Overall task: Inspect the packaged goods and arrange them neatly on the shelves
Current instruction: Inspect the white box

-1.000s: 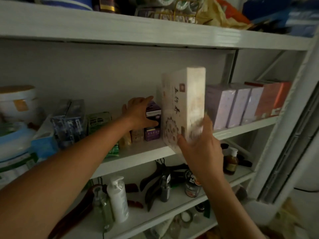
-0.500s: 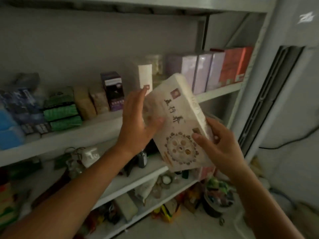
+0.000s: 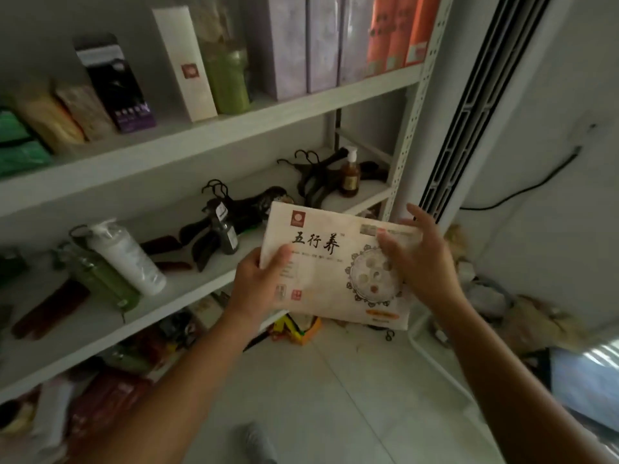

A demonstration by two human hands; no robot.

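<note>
A flat cream box (image 3: 330, 267) with black characters and a round ornament lies face up in front of me, level with the lower shelf. My left hand (image 3: 259, 286) grips its left edge, thumb on the printed face. My right hand (image 3: 423, 259) holds its right end, thumb across the ornament. On the upper shelf (image 3: 207, 135) stand lilac boxes (image 3: 301, 41), orange boxes (image 3: 395, 31), a tall white box (image 3: 184, 61), a green jar (image 3: 229, 78), a dark purple box (image 3: 115, 88) and green packets (image 3: 20, 145).
The lower shelf (image 3: 110, 316) carries pump bottles (image 3: 125, 256), black hangers (image 3: 217, 226) and a brown bottle (image 3: 349, 175). A white standing air conditioner (image 3: 475, 105) flanks the rack on the right. Clutter lies on the tiled floor (image 3: 335, 390) and bottom shelf.
The box came off the upper shelf, down and toward me, turning from upright to flat and face up. My left hand moved from the purple box onto its left edge. The view tilted down.
</note>
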